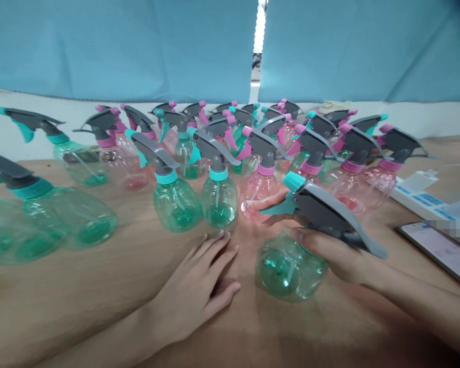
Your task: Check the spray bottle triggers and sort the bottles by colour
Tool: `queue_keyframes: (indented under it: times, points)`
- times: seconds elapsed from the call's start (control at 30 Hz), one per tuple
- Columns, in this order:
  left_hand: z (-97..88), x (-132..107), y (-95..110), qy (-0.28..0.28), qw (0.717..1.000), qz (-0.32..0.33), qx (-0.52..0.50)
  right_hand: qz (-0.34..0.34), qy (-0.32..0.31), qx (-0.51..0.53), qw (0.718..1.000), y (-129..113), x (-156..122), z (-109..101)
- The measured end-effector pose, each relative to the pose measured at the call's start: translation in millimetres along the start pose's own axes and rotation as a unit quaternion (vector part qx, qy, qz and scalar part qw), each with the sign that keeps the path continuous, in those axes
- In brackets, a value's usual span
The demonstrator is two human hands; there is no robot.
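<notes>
My right hand is wrapped round the neck of a green spray bottle, under its grey trigger head with a teal nozzle. The bottle stands on the wooden table, tilted slightly toward me. My left hand lies flat on the table, fingers stretched out, holding nothing, just left of that bottle. Two green spray bottles stand right beyond its fingertips.
Several green and pink spray bottles with grey trigger heads crowd the table's back and left side. A phone and a white power strip lie at the right. Blue curtains hang behind.
</notes>
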State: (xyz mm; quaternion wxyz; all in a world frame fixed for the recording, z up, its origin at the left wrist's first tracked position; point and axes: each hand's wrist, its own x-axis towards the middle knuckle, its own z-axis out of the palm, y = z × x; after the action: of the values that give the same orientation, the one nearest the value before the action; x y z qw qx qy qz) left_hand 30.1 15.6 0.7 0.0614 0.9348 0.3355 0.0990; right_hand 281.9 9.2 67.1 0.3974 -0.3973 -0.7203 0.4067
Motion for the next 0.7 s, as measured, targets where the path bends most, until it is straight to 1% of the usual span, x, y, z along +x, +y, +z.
queue_keyframes:
  times: [0.23,0.4,0.5,0.7]
  points:
    - [1.1,0.1,0.0,0.007,1.000,-0.002,-0.010,-0.007,0.000,0.006,1.000,1.7,-0.1,0.3]
    - [0.9,-0.4,0.2,0.001,1.000,-0.006,-0.013,-0.009,0.007,-0.004,1.000,0.5,-0.8,0.2]
    - [-0.2,-0.3,0.6,0.003,1.000,-0.004,-0.013,-0.013,-0.005,0.001,1.000,1.0,-0.6,-0.5]
    - [0.5,-0.5,0.6,-0.004,1.000,-0.005,-0.006,0.000,0.011,-0.020,1.000,5.7,-1.7,-1.0]
